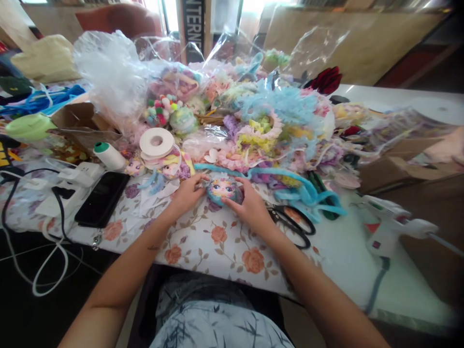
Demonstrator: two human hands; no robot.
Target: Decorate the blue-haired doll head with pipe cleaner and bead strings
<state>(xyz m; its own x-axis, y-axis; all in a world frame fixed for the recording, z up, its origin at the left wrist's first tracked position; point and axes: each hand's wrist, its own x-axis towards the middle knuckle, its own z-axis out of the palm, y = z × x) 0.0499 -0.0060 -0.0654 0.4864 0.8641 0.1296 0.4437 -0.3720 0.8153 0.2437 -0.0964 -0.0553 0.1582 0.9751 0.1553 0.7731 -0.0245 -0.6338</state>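
A round doll-face ornament [222, 188] with large painted eyes and a pale blue rim lies face up between my hands, close above or on the flowered cloth. My left hand [188, 194] pinches its left edge with the fingertips. On the other side my right hand [252, 205] grips it, thumb on the lower front and index finger along the right edge. Fuzzy light-blue trim [304, 186] runs behind the ornament and off to the right. Beside my right wrist lie black-handled scissors [295, 224]. Another doll face [170, 169] with yellow hair rests behind my left hand.
A phone [102, 199], a power strip with cables [65, 191], a thread cone [108, 155] and a ribbon spool [156, 142] sit at left. Ruffled pastel trims [282, 111] pile up behind. At right are a glue gun [386, 224] and a cardboard box [406, 169].
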